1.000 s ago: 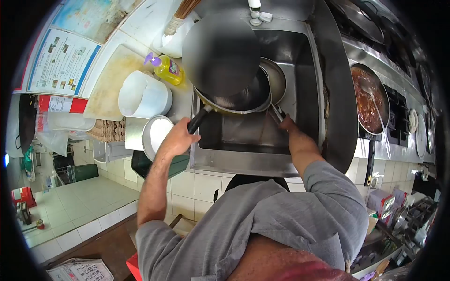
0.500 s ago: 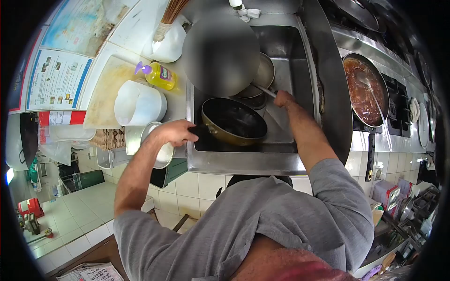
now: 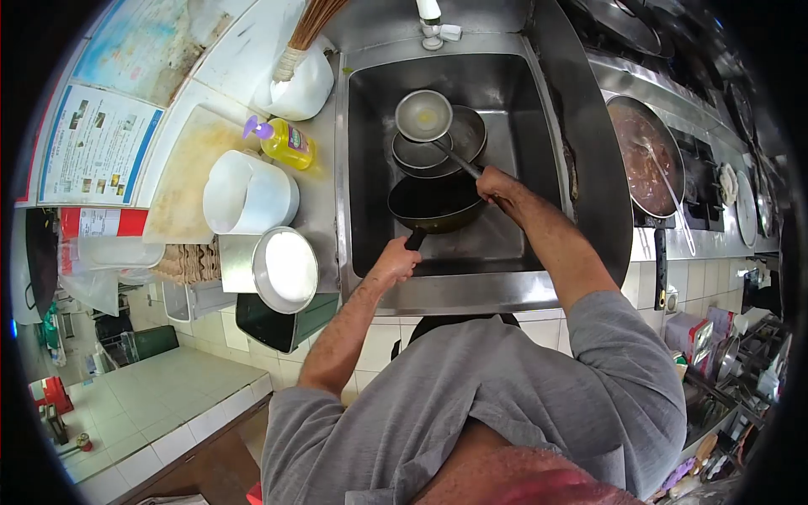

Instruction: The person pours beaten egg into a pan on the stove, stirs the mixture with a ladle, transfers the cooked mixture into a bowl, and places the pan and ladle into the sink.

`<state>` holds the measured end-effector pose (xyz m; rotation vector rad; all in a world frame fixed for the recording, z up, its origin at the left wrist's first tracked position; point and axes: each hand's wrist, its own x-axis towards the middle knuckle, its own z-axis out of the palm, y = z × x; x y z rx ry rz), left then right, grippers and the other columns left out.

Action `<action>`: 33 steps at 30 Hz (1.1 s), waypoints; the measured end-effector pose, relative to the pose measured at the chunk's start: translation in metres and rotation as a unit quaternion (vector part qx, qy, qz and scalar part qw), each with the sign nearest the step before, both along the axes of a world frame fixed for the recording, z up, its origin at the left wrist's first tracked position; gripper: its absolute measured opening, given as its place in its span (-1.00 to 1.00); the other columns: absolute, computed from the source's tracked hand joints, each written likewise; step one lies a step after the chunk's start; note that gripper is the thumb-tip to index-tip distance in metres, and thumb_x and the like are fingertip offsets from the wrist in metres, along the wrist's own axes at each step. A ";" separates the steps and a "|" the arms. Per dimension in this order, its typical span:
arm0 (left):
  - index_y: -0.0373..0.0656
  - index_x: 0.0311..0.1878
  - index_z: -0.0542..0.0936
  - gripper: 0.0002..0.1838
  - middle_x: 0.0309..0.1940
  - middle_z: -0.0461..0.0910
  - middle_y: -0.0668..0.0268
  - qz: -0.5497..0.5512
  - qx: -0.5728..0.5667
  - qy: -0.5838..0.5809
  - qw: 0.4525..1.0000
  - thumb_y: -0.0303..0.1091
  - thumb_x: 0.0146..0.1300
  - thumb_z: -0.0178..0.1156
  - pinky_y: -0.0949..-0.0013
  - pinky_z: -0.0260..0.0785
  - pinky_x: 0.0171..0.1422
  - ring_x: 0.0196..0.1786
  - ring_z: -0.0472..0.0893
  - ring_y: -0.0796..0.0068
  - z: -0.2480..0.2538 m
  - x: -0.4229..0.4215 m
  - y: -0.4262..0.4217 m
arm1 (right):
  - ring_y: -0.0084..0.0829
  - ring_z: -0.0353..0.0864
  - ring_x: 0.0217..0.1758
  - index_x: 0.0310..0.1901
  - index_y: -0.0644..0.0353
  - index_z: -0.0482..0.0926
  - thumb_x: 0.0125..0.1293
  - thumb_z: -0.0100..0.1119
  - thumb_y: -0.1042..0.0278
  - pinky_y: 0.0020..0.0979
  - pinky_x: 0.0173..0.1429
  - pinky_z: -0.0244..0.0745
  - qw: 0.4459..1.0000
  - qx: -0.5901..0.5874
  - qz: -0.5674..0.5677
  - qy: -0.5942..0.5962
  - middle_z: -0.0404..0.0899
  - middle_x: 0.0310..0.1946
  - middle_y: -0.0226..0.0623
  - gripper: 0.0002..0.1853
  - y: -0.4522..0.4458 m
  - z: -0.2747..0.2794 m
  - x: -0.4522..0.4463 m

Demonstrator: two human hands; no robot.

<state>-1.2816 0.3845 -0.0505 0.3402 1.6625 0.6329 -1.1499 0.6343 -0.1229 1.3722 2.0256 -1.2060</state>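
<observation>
From where I stand, the likeliest mishap is a knock in the sink (image 3: 540, 194): the pan (image 3: 431, 200), the ladle (image 3: 423, 116) and the loose bowls (image 3: 471, 141) lie close, so a sideways swing of either handle could set them clattering or sliding. The pan seems tilted, its near outer wall showing, and I can't tell whether its base rests on the sink floor; if it doesn't, its weight could twist the handle round, more so if that grip is wet. The ladle's cup holds a little yellowish something, which might spill should the wrist roll.

The left hand (image 3: 396, 259) is closed round the pan's black handle, near the sink's front edge. The right hand (image 3: 498, 186) is curled tight on the ladle's handle, just beside the pan's rim; whether it touches the rim, I can't say. The ladle's cup sits over the bowls, possibly touching them.
</observation>
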 end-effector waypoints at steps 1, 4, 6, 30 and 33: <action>-0.24 -0.13 0.35 -0.70 -0.70 0.25 0.42 0.004 0.000 0.008 1.000 -0.54 0.02 0.11 0.52 -0.07 -0.75 -0.77 0.21 0.68 -0.001 0.003 0.004 | -0.27 0.51 -0.66 -0.58 0.51 0.50 -0.33 0.10 0.67 -0.30 -0.60 0.32 0.999 -0.015 -0.045 0.019 0.48 -0.71 -0.10 -0.85 -0.001 0.005 0.001; -0.27 -0.08 0.35 -0.67 -0.69 0.26 0.40 0.003 0.013 0.010 1.000 -0.52 0.04 0.11 0.50 -0.07 -0.76 -0.77 0.22 0.67 -0.015 0.009 0.019 | -0.28 0.47 -0.70 -0.63 0.48 0.48 -0.33 0.10 0.67 -0.29 -0.65 0.27 0.987 -0.060 -0.119 0.086 0.46 -0.73 -0.14 -0.90 -0.012 0.023 0.006; -0.28 -0.05 0.34 -0.65 -0.70 0.26 0.40 -0.004 0.034 0.017 0.999 -0.51 0.04 0.11 0.49 -0.06 -0.76 -0.77 0.21 0.66 -0.027 0.017 0.034 | -0.30 0.46 -0.71 -0.67 0.45 0.45 -0.33 0.11 0.67 -0.31 -0.68 0.25 0.990 -0.064 -0.104 0.069 0.44 -0.75 -0.17 -0.93 -0.009 0.014 0.011; -0.04 0.14 0.14 -0.43 -0.37 0.42 0.21 -0.161 -0.001 0.166 0.973 -0.41 0.09 0.19 0.21 0.38 -0.49 -0.49 0.46 0.34 -0.212 -0.034 0.082 | -0.20 0.59 -0.28 -0.01 0.49 0.33 -0.03 0.24 0.37 -0.25 -0.24 0.51 0.973 0.058 -0.205 0.088 0.53 -0.29 0.05 -0.45 -0.067 -0.080 0.025; 0.06 0.22 0.14 -0.38 -0.33 0.42 0.24 -0.175 -0.040 0.122 0.976 -0.43 0.10 0.16 0.16 0.42 -0.41 -0.45 0.46 0.33 -0.218 -0.039 0.082 | -0.11 0.51 -0.04 0.07 0.49 0.26 -0.01 0.26 0.23 -0.18 0.00 0.44 0.967 0.049 -0.231 0.092 0.46 -0.09 0.12 -0.33 -0.064 -0.085 0.027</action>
